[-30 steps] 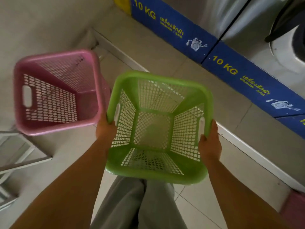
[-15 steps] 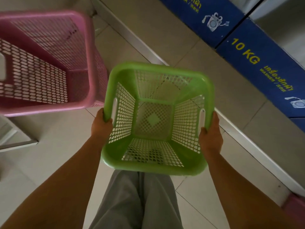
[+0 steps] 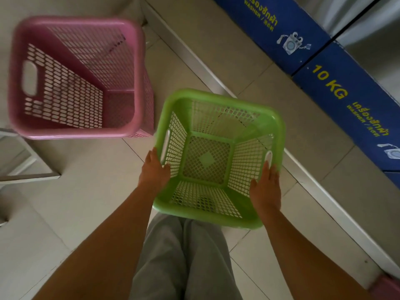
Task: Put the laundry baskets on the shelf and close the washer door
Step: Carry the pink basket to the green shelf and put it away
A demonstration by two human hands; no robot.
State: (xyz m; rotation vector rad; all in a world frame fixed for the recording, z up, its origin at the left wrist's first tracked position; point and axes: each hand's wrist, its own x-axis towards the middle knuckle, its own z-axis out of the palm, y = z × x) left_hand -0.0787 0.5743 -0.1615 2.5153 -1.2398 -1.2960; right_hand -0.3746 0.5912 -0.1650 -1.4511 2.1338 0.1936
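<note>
From my head camera, I hold the green basket (image 3: 217, 156) between both hands, above my grey trousers (image 3: 184, 260) and the tiled floor (image 3: 91, 191). Its open mouth faces up at me, and it reads nearly square, so I cannot pick out a long axis; one corner points toward 1 o'clock. My left hand (image 3: 154, 169) presses the rim at the basket's 9 o'clock side, thumb hooked inside by the handle slot. My right hand (image 3: 265, 187) lies flatter against the 3 o'clock wall, fingers spread, so that grip is looser. The pink basket (image 3: 75, 79) sits at 10 o'clock, mouth up, apart from the green one. Blue washer panels (image 3: 337, 87) marked "10 KG" run along 2 o'clock.
</note>
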